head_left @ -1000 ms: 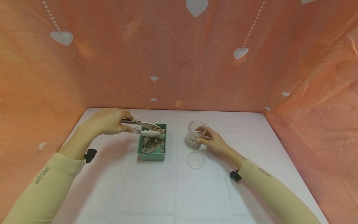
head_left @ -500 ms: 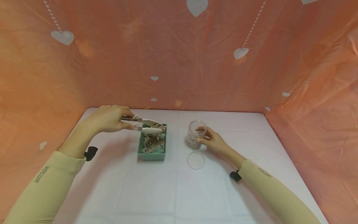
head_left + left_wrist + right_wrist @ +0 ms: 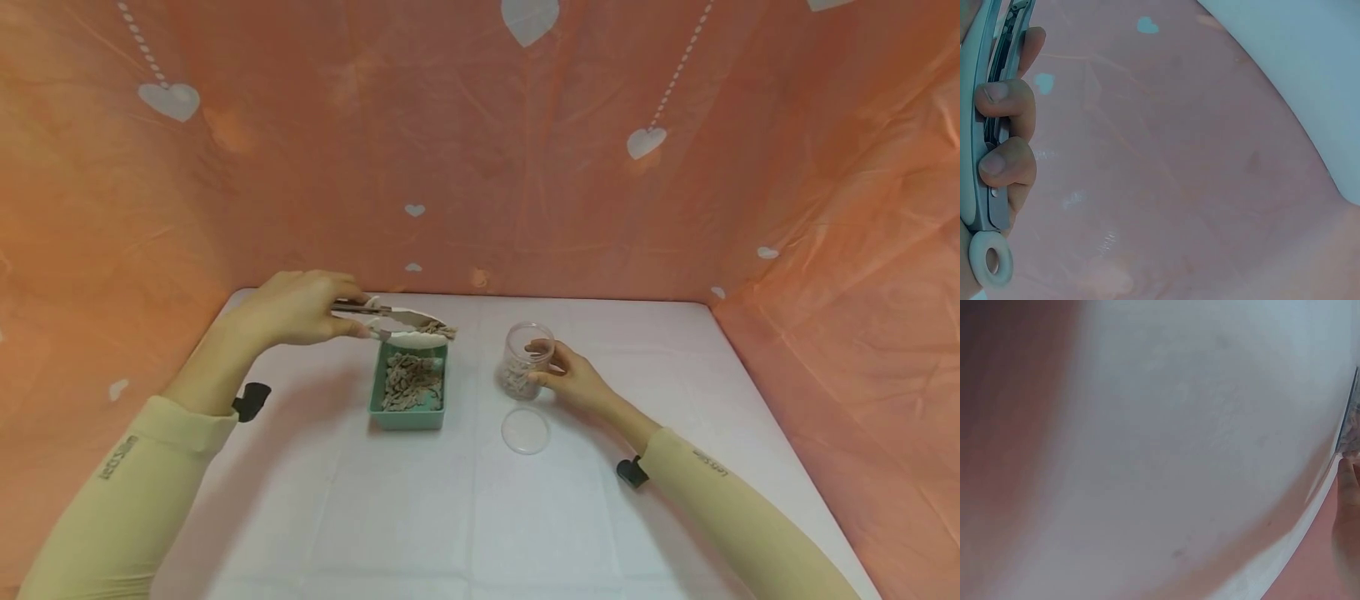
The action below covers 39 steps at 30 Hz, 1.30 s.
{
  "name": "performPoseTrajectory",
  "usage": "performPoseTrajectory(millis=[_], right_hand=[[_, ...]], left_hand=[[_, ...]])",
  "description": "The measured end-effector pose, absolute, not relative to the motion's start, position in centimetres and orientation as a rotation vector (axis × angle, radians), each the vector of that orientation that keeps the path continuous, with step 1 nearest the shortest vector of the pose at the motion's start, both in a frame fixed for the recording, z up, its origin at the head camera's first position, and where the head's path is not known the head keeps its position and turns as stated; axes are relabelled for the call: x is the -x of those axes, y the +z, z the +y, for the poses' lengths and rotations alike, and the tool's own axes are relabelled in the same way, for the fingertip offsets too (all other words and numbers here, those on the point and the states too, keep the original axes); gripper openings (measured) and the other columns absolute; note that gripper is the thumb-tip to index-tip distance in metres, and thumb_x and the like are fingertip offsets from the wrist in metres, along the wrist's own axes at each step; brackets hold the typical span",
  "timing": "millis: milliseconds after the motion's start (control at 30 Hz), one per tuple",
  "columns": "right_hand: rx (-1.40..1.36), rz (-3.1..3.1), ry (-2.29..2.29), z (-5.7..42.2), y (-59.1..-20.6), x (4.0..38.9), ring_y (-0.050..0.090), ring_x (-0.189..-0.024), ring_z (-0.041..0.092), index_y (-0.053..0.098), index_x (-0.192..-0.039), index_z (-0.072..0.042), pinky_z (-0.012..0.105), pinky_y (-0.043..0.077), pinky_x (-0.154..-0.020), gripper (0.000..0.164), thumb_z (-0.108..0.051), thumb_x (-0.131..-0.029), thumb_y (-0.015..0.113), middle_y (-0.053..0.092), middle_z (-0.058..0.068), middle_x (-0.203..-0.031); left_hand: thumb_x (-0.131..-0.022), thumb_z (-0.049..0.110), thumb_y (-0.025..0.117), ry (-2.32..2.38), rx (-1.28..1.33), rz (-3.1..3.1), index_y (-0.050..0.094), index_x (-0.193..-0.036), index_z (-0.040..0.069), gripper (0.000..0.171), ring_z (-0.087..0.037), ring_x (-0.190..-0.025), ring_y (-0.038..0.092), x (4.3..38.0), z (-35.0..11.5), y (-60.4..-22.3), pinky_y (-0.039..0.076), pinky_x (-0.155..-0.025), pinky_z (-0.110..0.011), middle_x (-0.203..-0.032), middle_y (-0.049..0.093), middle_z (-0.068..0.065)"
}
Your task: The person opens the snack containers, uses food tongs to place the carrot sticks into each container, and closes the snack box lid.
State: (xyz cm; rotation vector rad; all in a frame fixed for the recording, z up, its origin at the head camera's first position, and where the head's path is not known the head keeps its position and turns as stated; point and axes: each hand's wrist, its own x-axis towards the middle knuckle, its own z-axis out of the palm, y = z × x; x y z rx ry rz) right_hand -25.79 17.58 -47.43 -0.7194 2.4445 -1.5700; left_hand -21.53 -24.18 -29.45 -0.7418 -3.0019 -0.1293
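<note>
My left hand (image 3: 303, 308) grips a pair of white-and-metal tongs (image 3: 412, 340) above the far end of a green rectangular tray (image 3: 408, 421). Between the tong tips is a clump of brownish-grey shreds (image 3: 437, 329), and more of these pieces lie inside the tray. In the left wrist view, curled fingers wrap the tongs (image 3: 997, 125), whose ring hangs at the handle end. My right hand (image 3: 577, 382) holds a clear jar (image 3: 517, 354) upright on the table, fingers round its far side and thumb on the near side. Similar shreds fill the jar's lower part.
A clear round lid (image 3: 525, 431) lies flat in front of the jar. The white-covered table (image 3: 390, 508) ends at an orange curtain (image 3: 480, 167) with white hearts at the back and sides.
My left hand has raised the tongs with the clump, moving away from me and slightly right, out of the tray. The right hand and jar have stayed in place.
</note>
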Motion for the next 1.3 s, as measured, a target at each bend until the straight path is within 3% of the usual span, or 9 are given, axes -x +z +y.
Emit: performPoseTrajectory(millis=[133, 367, 633, 800, 867, 1033, 1300], right_hand=[[0.723, 2.459, -1.559, 17.7, -47.4, 25.8, 0.046, -0.142, 0.046, 0.049, -0.146, 0.003, 0.056, 0.039, -0.114, 0.057, -0.010, -0.097, 0.074, 0.054, 0.024, -0.149], [0.683, 2.471, -1.543, 17.8, -47.3, 25.7, 0.046, -0.142, 0.046, 0.049, -0.147, 0.001, 0.055, 0.041, -0.113, 0.058, -0.012, -0.097, 0.074, 0.054, 0.023, -0.150], [0.689, 2.462, -1.553, 17.8, -47.2, 25.7, 0.045, -0.142, 0.047, 0.049, -0.146, 0.003, 0.057, 0.039, -0.114, 0.056, -0.009, -0.098, 0.073, 0.053, 0.024, -0.149], [0.685, 2.470, -1.545, 17.7, -47.3, 25.7, 0.047, -0.141, 0.047, 0.049, -0.147, 0.002, 0.056, 0.041, -0.113, 0.056, -0.011, -0.099, 0.072, 0.053, 0.024, -0.150], [0.686, 2.468, -1.548, 17.7, -47.3, 25.8, 0.048, -0.141, 0.047, 0.049, -0.147, 0.002, 0.056, 0.041, -0.113, 0.055, -0.011, -0.099, 0.072, 0.053, 0.024, -0.150], [0.687, 2.451, -1.570, 17.6, -47.3, 25.9, 0.049, -0.140, 0.046, 0.050, -0.146, 0.002, 0.055, 0.041, -0.112, 0.055, -0.008, -0.097, 0.073, 0.053, 0.023, -0.149], [0.696, 2.461, -1.565, 17.3, -47.2, 25.8, 0.049, -0.139, 0.047, 0.049, -0.147, 0.003, 0.055, 0.042, -0.112, 0.057, -0.008, -0.097, 0.074, 0.053, 0.025, -0.150]], left_hand=[[-0.088, 0.043, 0.082, -0.141, 0.752, -2.991, 0.077, -0.123, 0.016, 0.045, -0.033, -0.109, 0.069, 21.7, -23.5, -29.1, 0.053, -0.082, -0.057, -0.125, 0.070, -0.003], [-0.087, 0.046, 0.083, -0.136, 0.795, -2.949, 0.078, -0.119, 0.018, 0.043, -0.024, -0.091, 0.068, 22.3, -22.1, -28.5, 0.052, -0.072, -0.049, -0.107, 0.068, 0.002], [-0.089, 0.047, 0.081, -0.162, 0.873, -2.934, 0.075, -0.128, 0.018, 0.049, -0.026, -0.098, 0.069, 22.9, -20.2, -27.8, 0.053, -0.074, -0.049, -0.118, 0.069, 0.000], [-0.090, 0.049, 0.079, -0.179, 0.903, -2.924, 0.072, -0.134, 0.019, 0.054, -0.030, -0.113, 0.068, 23.5, -19.1, -27.5, 0.053, -0.082, -0.054, -0.133, 0.067, -0.004], [-0.090, 0.049, 0.079, -0.189, 0.909, -2.916, 0.073, -0.132, 0.018, 0.052, -0.030, -0.112, 0.068, 23.7, -18.6, -27.5, 0.053, -0.083, -0.055, -0.131, 0.068, -0.004], [-0.089, 0.050, 0.080, -0.218, 0.951, -2.874, 0.077, -0.122, 0.019, 0.045, -0.021, -0.091, 0.067, 24.2, -17.2, -27.5, 0.052, -0.074, -0.047, -0.108, 0.068, 0.002], [-0.088, 0.051, 0.080, -0.266, 0.996, -2.864, 0.077, -0.123, 0.021, 0.046, -0.019, -0.092, 0.066, 24.9, -15.2, -28.0, 0.051, -0.075, -0.046, -0.110, 0.068, 0.005]])
